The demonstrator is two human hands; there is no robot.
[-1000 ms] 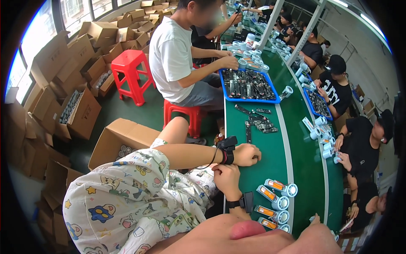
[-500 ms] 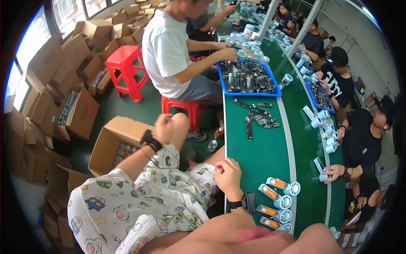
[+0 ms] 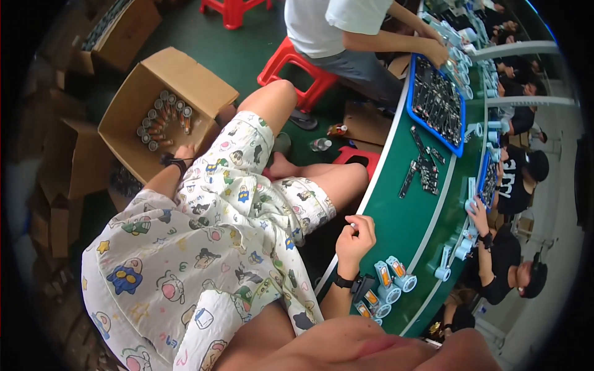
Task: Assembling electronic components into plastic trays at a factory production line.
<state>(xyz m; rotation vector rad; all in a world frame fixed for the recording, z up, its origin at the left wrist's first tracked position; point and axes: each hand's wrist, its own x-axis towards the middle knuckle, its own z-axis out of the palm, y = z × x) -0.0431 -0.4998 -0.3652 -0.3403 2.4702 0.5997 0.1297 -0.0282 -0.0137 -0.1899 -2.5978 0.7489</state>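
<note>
My left hand (image 3: 184, 153) is down at the near wall of an open cardboard box (image 3: 141, 75); its fingers are small and partly hidden, so their grip does not show. Inside that box stand and lie several unfinished units (image 3: 186, 119) with round pale ends and orange parts. Over the green table's near edge my right hand (image 3: 355, 241) is closed, with a tiny pale bit showing between thumb and fingers that I cannot make out. Beside its wrist, light-blue housings with round heads and orange cells (image 3: 384, 276) lie in a row.
On the green table (image 3: 396, 217) lie loose black circuit boards (image 3: 424, 173) and a blue tray (image 3: 458, 147) full of them. A co-worker in a white shirt (image 3: 322, 28) sits on a red stool (image 3: 307, 93) ahead. More cardboard boxes (image 3: 93, 148) crowd the left side.
My view has swung left and down toward the cardboard box. My left hand has moved from above my knee down to the box. The right hand stays closed near the table edge.
</note>
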